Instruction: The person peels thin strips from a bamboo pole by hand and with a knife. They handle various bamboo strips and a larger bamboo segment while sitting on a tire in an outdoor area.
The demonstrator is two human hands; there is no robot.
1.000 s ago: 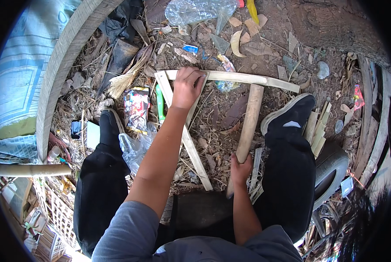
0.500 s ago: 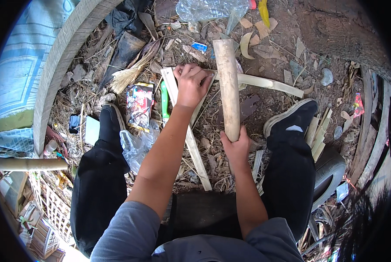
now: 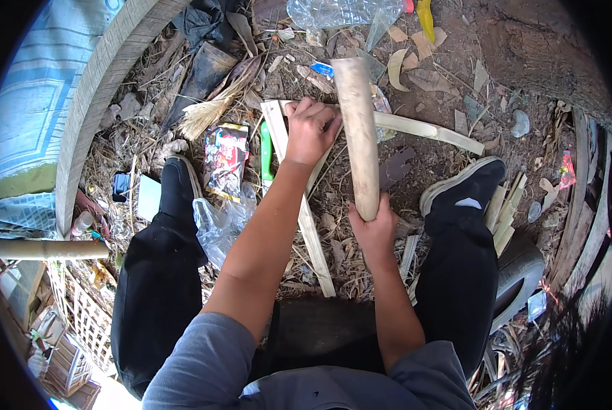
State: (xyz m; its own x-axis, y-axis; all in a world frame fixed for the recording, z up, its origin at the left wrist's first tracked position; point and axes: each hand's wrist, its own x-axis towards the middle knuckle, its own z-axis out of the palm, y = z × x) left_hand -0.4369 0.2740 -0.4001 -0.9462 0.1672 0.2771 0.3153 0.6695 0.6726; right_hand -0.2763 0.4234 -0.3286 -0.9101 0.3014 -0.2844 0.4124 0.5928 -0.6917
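My right hand (image 3: 374,225) is wrapped round the lower end of a thick, pale wooden stick (image 3: 357,137). The stick points away from me, its far end raised and blurred over the strips. To its left, my left hand (image 3: 310,133) is closed on flat, pale bamboo strips (image 3: 314,239) where they come together. One strip runs back toward me; another bamboo strip (image 3: 432,130) bends out to the right, passing behind the stick. The strip ends under my left fingers are hidden. A green handle (image 3: 265,154) lies beside the left strip, partly covered by my forearm.
Between my shoes lie dry leaves, a shiny printed packet (image 3: 227,160) and a clear plastic bag (image 3: 220,229). At the far side are a clear plastic bottle (image 3: 343,10) and a log (image 3: 538,48). More split strips (image 3: 504,215) and a tyre (image 3: 518,280) are at right.
The whole view has shifted slightly. The stick's far end has swung a little left, uncovering more of a small wrapper behind it. My left hand keeps its hold on the strips.
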